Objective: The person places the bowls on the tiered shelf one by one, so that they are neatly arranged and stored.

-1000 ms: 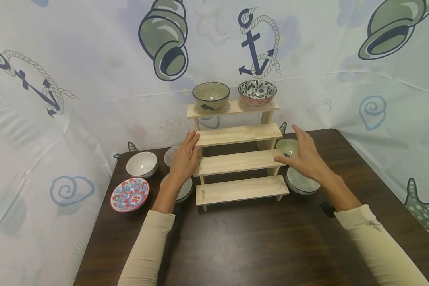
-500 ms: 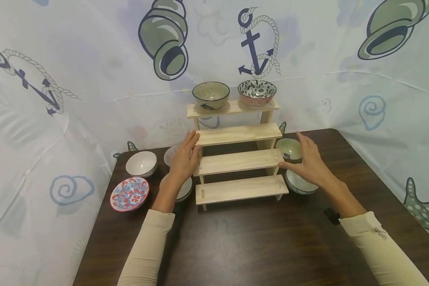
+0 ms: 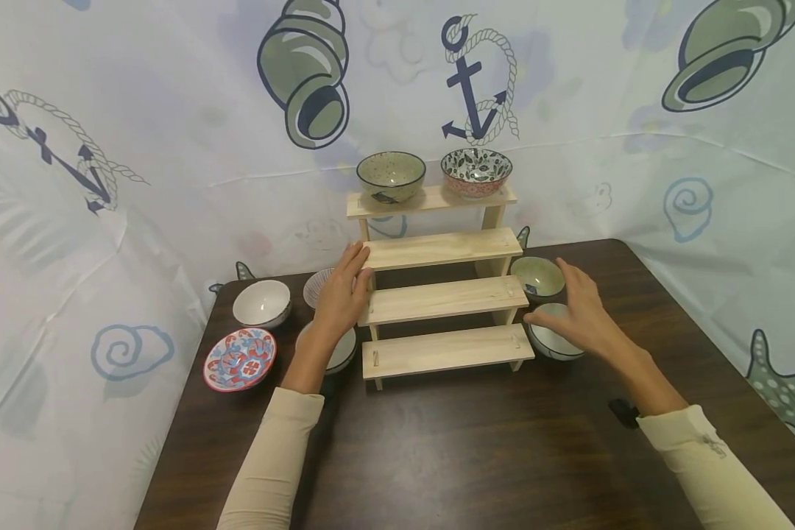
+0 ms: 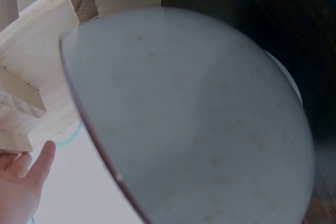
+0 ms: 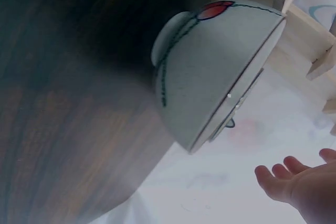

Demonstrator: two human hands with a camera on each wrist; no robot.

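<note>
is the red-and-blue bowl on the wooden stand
No, the red-and-blue bowl sits on the dark table, apart from the wooden stand.

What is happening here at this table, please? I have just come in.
A person is busy at a stepped wooden stand on a dark table. Their left hand is at the stand's left side, seemingly touching it. Their right hand is open by the pale bowl on the stand's right and grips nothing. A speckled bowl and a floral bowl sit on the top shelf; other bowls stand on both sides.
</note>
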